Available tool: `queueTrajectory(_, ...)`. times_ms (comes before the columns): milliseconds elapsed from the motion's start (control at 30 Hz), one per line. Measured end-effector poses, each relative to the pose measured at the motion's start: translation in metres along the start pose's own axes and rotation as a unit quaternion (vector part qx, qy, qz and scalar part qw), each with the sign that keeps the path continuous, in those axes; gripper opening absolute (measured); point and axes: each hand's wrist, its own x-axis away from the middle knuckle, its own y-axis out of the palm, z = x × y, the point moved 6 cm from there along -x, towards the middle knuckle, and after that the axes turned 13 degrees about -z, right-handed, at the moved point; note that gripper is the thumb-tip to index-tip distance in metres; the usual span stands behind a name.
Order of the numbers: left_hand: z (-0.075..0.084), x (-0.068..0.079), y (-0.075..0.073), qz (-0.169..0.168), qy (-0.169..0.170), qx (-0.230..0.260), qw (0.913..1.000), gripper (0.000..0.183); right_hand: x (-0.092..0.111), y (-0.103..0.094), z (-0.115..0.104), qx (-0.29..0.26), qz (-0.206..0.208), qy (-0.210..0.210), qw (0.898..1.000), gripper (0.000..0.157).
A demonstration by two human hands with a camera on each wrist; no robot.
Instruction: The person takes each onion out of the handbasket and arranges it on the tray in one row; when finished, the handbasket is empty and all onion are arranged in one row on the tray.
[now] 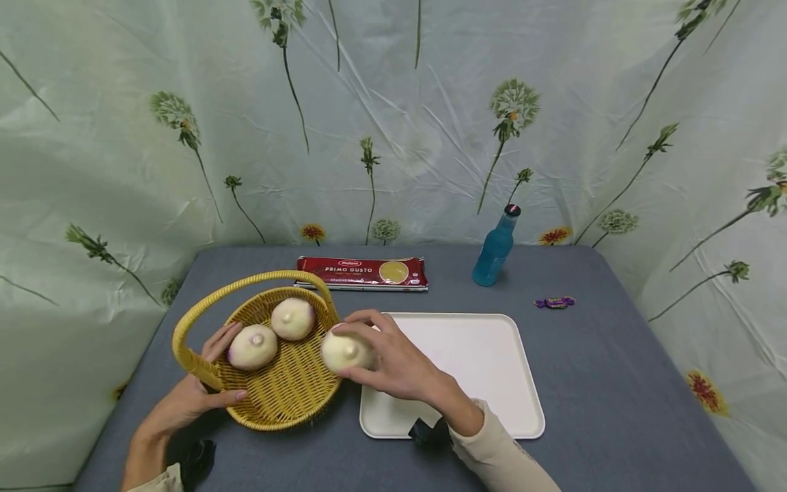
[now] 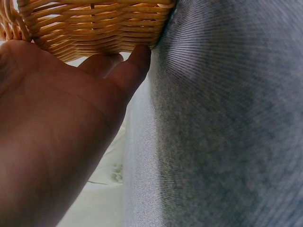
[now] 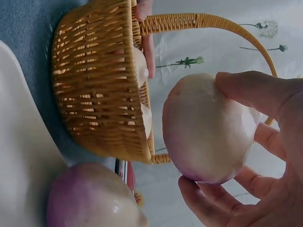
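Note:
In the head view, my right hand [image 1: 399, 362] holds a white turnip [image 1: 346, 352] with thumb and fingers around it, above the right rim of a yellow wicker basket [image 1: 289, 389]. The right wrist view shows the purple blush on this held turnip [image 3: 203, 132]. Two more turnips, one at the left [image 1: 253, 347] and one at the back [image 1: 292, 318], lie inside the basket. My left hand [image 1: 190, 396] grips the basket's left side at the rim, below the arched handle. Another turnip [image 3: 90, 198] shows by the tray in the right wrist view; the right hand hides it from the head view.
A white tray [image 1: 479, 369] lies right of the basket. Behind stand a red spaghetti pack [image 1: 363, 273] lying flat and an upright blue bottle [image 1: 495, 247]. A purple wrapped candy [image 1: 555, 303] is at the right. Floral curtain [image 1: 418, 123] surrounds the grey table [image 1: 615, 410].

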Motion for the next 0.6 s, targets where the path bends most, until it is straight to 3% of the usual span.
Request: queueTrajectory(600,-0.002,0.0,-0.001,0.0,-0.006,0.0,1.0,0.106,0.031,-0.021,0.026,-0.007,0.018,0.046,0.999,0.053)
